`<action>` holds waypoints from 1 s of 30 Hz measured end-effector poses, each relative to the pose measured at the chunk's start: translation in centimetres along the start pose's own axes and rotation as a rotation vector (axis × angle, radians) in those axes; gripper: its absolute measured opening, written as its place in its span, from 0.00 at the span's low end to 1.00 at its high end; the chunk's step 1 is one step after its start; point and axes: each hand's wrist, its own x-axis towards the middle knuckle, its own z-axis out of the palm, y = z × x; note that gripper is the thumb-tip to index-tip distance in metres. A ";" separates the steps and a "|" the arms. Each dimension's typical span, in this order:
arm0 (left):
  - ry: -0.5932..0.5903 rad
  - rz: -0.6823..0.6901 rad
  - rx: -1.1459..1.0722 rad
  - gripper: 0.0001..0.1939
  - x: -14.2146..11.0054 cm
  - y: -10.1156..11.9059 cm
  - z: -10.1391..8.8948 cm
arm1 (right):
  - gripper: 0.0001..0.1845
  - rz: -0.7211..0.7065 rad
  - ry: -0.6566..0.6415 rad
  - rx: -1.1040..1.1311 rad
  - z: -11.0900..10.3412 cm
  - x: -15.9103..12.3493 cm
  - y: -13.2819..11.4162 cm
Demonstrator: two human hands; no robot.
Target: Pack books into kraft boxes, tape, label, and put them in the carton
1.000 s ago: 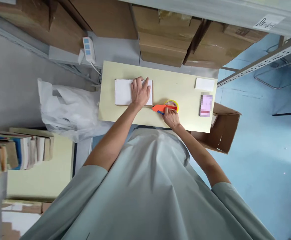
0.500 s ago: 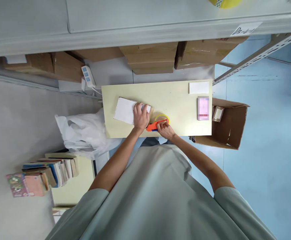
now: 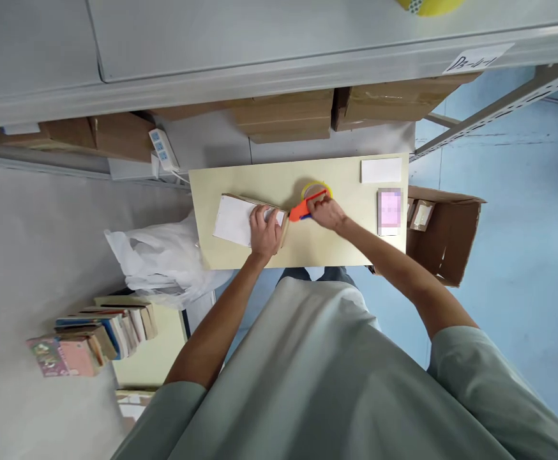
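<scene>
My left hand [image 3: 265, 233] grips the right part of a small cardboard box [image 3: 255, 199] with a white sheet [image 3: 231, 220] on its top, the fingers bent over that sheet. The box lies slightly turned on the cream table [image 3: 346, 249]. In my right hand [image 3: 325, 211] is an orange tape dispenser [image 3: 301, 209], fingers wrapped round its handle. A roll of yellow-rimmed tape [image 3: 309, 186] sits on the dispenser. The dispenser's front end is at the box's right end; whether it touches, I cannot tell.
At the table's right lie a white card [image 3: 381, 170] and a pink packet [image 3: 389, 211], beside an open carton [image 3: 456, 239]. Leftward are a white plastic bag [image 3: 164, 255], stacked books [image 3: 111, 332] and a power strip [image 3: 163, 149]. A metal shelf [image 3: 260, 57] overhangs cartons [image 3: 283, 118].
My right hand has moved the tape dispenser away from my body, from the box's near right side up along its right end. My left hand stays on the box.
</scene>
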 end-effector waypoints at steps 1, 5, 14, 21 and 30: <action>-0.001 0.003 0.000 0.24 0.0 0.0 0.0 | 0.23 0.025 0.019 -0.014 -0.7 0.7 1.0; -0.005 -0.011 -0.021 0.23 0.2 0.0 -0.1 | 0.23 -0.022 -0.018 -0.083 -3.0 3.4 2.5; -0.202 0.119 -0.141 0.24 -3.2 -0.1 -0.5 | 0.26 -0.135 -0.083 -0.126 -1.6 -0.5 -0.1; -0.239 0.205 -0.205 0.29 -4.9 1.1 -3.0 | 0.27 -0.212 -0.151 -0.041 2.5 -5.6 -6.6; -0.056 0.008 -0.019 0.31 5.3 1.3 -1.3 | 0.25 -0.110 -0.115 0.049 3.6 -3.6 -11.8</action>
